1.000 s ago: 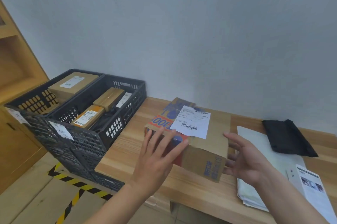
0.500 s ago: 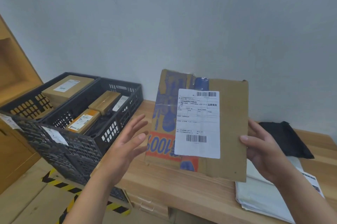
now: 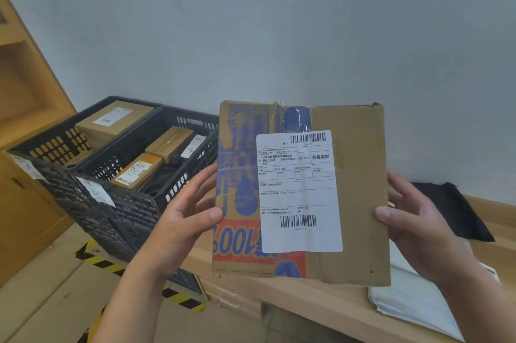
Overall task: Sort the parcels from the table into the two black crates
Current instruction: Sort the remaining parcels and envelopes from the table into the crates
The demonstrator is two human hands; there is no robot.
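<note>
Gripped at its side edges, the cardboard parcel [image 3: 301, 192] stands upright between left hand [image 3: 181, 220] and right hand [image 3: 413, 222].

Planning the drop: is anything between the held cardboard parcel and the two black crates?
Nothing visible blocks it. The cardboard parcel is up in both hands; the black crates sit open-topped to its left, with room beside the boxes inside.

A pale grey wall [image 3: 279, 21] rises behind; yellow-and-black hazard tape [image 3: 103, 263] crosses the floor beside a wooden cabinet [image 3: 25, 108].
</note>
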